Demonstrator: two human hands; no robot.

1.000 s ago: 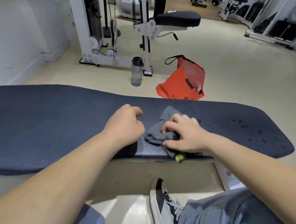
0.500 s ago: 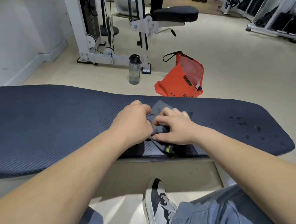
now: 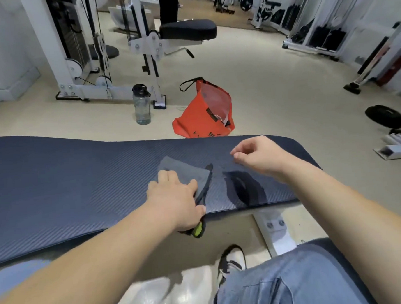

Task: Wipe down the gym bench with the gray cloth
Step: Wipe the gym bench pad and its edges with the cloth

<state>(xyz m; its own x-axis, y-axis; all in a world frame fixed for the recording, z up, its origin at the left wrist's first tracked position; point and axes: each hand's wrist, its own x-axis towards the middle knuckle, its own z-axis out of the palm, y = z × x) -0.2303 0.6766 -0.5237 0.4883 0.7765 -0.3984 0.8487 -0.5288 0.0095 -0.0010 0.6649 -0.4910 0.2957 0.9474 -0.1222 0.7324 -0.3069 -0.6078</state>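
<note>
- A long gym bench [image 3: 56,184] is seen across the middle of the frame. Its dark blue pad is covered in thin slanted ridges, and its right end is rounded.
- The gray cloth [image 3: 186,173] is spread flat on the pad, just right of the middle of the frame. It looks soft and thin, with a pointed far corner and a dark strip along its right edge.
- The left hand [image 3: 176,200] is laid flat on the near part of the cloth, with the fingers spread wide and pressed down.
- A small bright green tag [image 3: 198,230] is seen under the left hand, hanging over the near edge of the bench.
- The right hand [image 3: 258,157] is held up over the right end of the bench, apart from the cloth. Its fingers are curled in loosely and nothing is held in it.
- A dark shadow is cast on the pad below the right hand.
- A clear plastic water bottle [image 3: 141,106] with a black cap is stood on the pale, smooth floor past the bench.
- A crumpled orange bag [image 3: 202,114] with a black strap is set just right of the bottle.
- A white metal gym machine [image 3: 146,44] with a black padded seat is seen in the upper middle of the frame.
- A round black weight plate [image 3: 384,116] is laid on the floor at the right edge.
- Blue jeans [image 3: 285,283] and a black and white shoe [image 3: 232,260] are seen at the bottom.
</note>
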